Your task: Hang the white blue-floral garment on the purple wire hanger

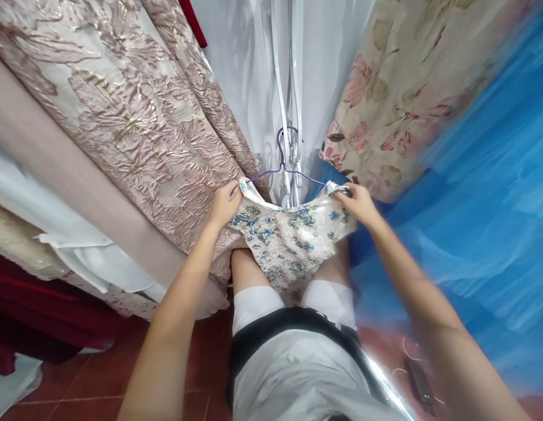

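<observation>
A white dress with blue and yellow flowers hangs on a purple hanger in front of my legs. My left hand pinches its left shoulder, and my right hand pinches the right shoulder near the hanger's end. The neckline is spread between my two hands. The hanger's hook stands upright beside long white straps that hang down behind it. The lower part of the dress falls between my thighs, and its hem is hidden.
Pink brocade fabric hangs at the left, with white and dark red garments beyond it. A floral cloth and blue tulle hang at the right. A dark power strip with cords lies on the red tiled floor.
</observation>
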